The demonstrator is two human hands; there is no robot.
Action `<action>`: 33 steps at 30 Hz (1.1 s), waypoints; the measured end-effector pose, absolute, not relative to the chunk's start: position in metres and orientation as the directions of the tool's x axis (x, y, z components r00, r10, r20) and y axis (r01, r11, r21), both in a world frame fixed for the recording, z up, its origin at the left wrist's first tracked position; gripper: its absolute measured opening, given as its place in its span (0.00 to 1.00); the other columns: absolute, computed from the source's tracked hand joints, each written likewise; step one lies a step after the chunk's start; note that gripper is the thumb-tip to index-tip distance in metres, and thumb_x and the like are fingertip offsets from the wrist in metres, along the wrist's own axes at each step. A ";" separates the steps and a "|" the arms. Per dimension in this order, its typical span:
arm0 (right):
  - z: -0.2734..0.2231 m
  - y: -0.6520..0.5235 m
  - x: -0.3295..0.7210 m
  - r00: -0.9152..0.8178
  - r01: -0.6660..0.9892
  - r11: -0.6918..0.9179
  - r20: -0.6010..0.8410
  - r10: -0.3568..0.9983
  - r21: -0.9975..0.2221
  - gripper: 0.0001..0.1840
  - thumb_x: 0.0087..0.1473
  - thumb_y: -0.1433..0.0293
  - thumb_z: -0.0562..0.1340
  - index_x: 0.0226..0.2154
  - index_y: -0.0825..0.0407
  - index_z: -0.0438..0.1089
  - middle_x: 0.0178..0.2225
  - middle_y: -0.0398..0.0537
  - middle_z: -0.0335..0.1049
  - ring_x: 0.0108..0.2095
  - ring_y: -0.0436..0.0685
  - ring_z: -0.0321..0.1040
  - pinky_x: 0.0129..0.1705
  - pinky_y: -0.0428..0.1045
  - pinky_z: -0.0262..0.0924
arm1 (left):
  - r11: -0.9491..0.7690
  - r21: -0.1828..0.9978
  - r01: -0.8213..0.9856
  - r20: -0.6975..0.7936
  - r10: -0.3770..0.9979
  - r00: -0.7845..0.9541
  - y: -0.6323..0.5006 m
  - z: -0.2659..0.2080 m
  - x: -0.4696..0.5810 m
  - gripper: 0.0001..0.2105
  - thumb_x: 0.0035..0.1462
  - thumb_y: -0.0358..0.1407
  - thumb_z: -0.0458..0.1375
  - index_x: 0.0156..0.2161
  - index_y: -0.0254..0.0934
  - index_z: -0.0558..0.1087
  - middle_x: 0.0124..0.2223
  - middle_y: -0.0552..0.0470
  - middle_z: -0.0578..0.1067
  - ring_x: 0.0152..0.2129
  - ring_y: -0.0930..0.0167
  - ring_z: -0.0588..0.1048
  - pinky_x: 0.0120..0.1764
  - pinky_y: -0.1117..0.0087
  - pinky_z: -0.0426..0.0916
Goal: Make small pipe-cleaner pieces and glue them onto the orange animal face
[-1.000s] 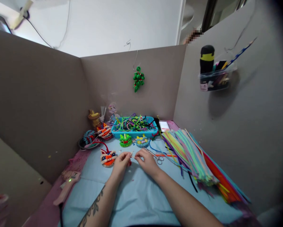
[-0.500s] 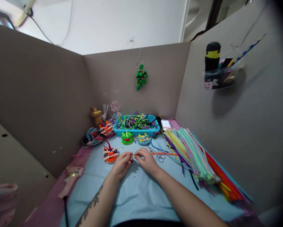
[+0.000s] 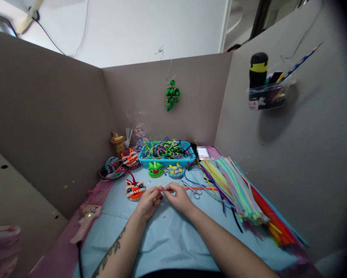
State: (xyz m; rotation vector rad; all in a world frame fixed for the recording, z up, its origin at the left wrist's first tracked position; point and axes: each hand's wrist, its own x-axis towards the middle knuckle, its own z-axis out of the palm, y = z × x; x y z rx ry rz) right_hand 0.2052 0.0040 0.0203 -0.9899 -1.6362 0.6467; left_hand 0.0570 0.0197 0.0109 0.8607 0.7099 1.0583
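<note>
My left hand [image 3: 150,201] and my right hand [image 3: 177,196] meet fingertip to fingertip over the blue cloth [image 3: 173,239]. Both are pinched closed. Whatever sits between the fingertips is too small to make out; a speck of dark red shows by the left fingers. Beside my left hand lies an orange and cream lion-head figure [image 3: 135,191] of fuzzy stems, with a red stem rising from it. Beyond the hands stand a green figure [image 3: 155,170] and a light blue and yellow one [image 3: 176,171]. Scissors [image 3: 196,192] lie just right of my right hand.
A blue tray [image 3: 167,163] full of tangled pipe cleaners stands at the back. Bundled pipe cleaners [image 3: 240,193] cover the right side. A pink corded tool [image 3: 88,224] rests at left. Grey partitions [image 3: 196,100] enclose the table; a clear bin [image 3: 267,96] hangs right.
The hands stay together at nearly the same spot, with the fingers shifting slightly. The whole view has moved a little; nothing on the table has visibly moved.
</note>
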 end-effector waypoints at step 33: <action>0.033 0.003 0.208 0.015 0.101 0.528 0.532 0.847 -0.843 0.08 0.49 0.72 0.57 0.20 0.53 0.63 0.24 0.42 0.59 0.28 0.51 0.59 0.32 0.46 0.54 | 0.202 0.887 -0.414 -0.007 0.904 0.427 0.004 0.029 0.073 0.11 0.40 0.37 0.64 0.21 0.30 0.69 0.18 0.58 0.61 0.12 0.83 0.53 0.16 0.78 0.43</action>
